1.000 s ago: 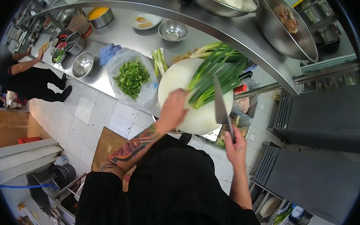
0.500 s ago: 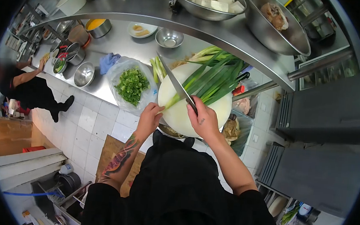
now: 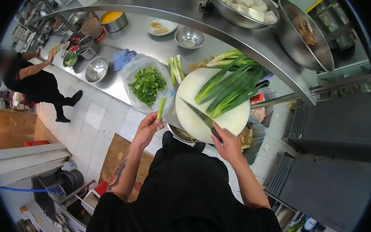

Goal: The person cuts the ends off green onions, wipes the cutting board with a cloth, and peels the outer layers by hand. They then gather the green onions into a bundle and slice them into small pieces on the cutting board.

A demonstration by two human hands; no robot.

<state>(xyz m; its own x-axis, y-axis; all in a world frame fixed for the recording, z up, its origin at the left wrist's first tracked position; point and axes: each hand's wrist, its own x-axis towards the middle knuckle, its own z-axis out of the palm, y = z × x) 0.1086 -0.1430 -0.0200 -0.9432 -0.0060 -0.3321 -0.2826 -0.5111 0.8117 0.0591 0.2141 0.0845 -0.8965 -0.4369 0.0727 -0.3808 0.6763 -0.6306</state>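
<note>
Between the fingers of my left hand [image 3: 149,126] is a short green onion stalk [image 3: 161,109], held upright off the board's left edge. My right hand [image 3: 228,144] grips the handle of a large knife [image 3: 198,113], whose blade points up and left over the round white cutting board [image 3: 189,90]. Long green onions [image 3: 225,88] lie on the board's upper right part. Just left of the board are a few pale stalks [image 3: 176,69]. A plastic-lined container of chopped greens [image 3: 147,85] sits farther left.
A steel bowl [image 3: 97,69] and blue cloth [image 3: 124,59] are on the counter. Above runs a steel shelf [image 3: 166,5] with a bowl of white cubes [image 3: 243,7]. Another person [image 3: 35,79] stands at far left. A bin [image 3: 255,137] is beside the board.
My left hand has lifted a short stalk piece away from the board. The knife has moved down and right, off the onions. The whole view has shifted slightly.
</note>
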